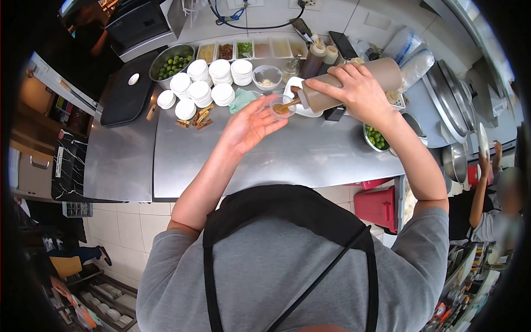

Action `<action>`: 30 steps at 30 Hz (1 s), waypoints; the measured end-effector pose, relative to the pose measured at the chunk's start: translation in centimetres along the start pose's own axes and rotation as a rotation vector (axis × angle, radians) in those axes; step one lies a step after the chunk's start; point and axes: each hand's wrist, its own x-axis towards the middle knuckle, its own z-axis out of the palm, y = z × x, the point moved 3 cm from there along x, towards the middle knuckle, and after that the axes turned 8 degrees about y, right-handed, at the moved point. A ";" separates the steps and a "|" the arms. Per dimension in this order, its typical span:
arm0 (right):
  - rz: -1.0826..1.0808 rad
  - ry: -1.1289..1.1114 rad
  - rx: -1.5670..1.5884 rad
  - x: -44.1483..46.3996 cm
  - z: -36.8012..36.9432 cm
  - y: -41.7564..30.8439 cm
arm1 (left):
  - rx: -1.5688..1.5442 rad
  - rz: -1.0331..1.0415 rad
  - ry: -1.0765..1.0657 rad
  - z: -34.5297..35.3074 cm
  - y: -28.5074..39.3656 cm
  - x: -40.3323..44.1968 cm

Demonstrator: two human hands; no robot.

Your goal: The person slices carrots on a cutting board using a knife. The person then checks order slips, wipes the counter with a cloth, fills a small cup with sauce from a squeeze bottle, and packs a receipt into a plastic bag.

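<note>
The work is partway through: a small, round, clear plastic cup [284, 113] sits in the left fingers [275, 126], which curl loosely beneath and around it, and a little brown sauce [280, 108] already lies inside. The right fingers [325, 90] are wrapped firmly around a large, tan, cylindrical squeeze bottle [385, 76], tipped over so that its narrow end points at the cup, just beside the left fingers. Whether sauce is flowing at this instant is hard to make out. The cup is open on top and does not look full, so, as a judgement, the pouring is begun but unfinished, and nothing closes the cup so far. Beyond the left fingers and further to their left, on the brushed stainless-steel counter [276, 155], stand several stacks of small, round white pieces [199, 92]; whether these are lids, dishes or covered cups cannot be told, so no tally of finished portions is possible. A crumpled pale-green cloth [241, 100] lies just beyond the left fingers. Below the right fingers, a white dish [310, 112] with dark brown pieces rests partly hidden behind the bottle.
</note>
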 end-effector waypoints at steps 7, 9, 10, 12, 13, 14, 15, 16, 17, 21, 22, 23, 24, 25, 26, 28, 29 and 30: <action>-0.019 0.012 -0.006 0.0 -0.2 0.0 | -0.025 -0.008 -0.015 -0.2 -0.5 0.3; -0.013 0.009 -0.005 -0.1 -0.2 0.1 | -0.045 -0.011 -0.019 0.0 -0.5 0.3; -0.009 0.004 -0.002 -0.1 -0.2 0.1 | -0.044 -0.011 -0.019 0.1 -0.5 0.3; -0.005 -0.001 0.000 -0.2 -0.3 0.2 | -0.040 -0.002 -0.016 0.4 -0.5 0.2; 0.006 0.000 0.012 -0.3 -0.3 0.3 | -0.038 -0.003 -0.017 0.4 -0.5 0.2; 0.017 0.001 0.023 -0.4 -0.3 0.3 | -0.049 -0.010 -0.015 0.4 -0.6 0.3; 0.018 0.002 0.021 -0.5 -0.3 0.3 | -0.059 -0.017 -0.013 0.5 -0.6 0.4; 0.028 -0.004 0.028 -0.7 -0.2 0.4 | -0.058 -0.017 -0.015 0.4 -0.7 0.4; 0.040 -0.010 0.034 -0.9 -0.2 0.4 | -0.067 -0.026 -0.022 0.5 -0.8 0.5; 0.096 0.016 0.043 -2.1 0.1 0.3 | -0.123 -0.044 -0.052 0.7 -1.0 0.3; 0.173 -0.010 0.129 -2.5 0.4 0.1 | -0.116 -0.062 -0.074 0.9 -1.0 0.2; 0.252 -0.032 0.214 -3.1 0.6 0.0 | -0.135 -0.067 -0.076 1.2 -0.8 0.0; 0.271 -0.038 0.193 -3.7 0.9 -0.1 | -0.154 -0.072 -0.077 1.6 -0.7 -0.2; 0.430 -0.037 0.449 -4.4 1.4 0.1 | -0.147 -0.085 -0.097 2.1 -0.6 -0.4; 0.581 -0.027 0.711 -5.0 1.9 0.4 | -0.137 -0.077 -0.095 2.4 -0.3 -0.7; 0.644 0.073 0.867 -5.8 2.2 1.5 | -0.122 -0.064 -0.096 2.6 -0.1 -1.1; 0.734 0.195 0.906 -6.5 2.4 2.7 | -0.101 -0.054 -0.087 2.5 0.0 -1.2; 0.819 0.319 0.945 -7.3 2.8 4.0 | -0.081 -0.042 -0.078 2.3 0.1 -1.4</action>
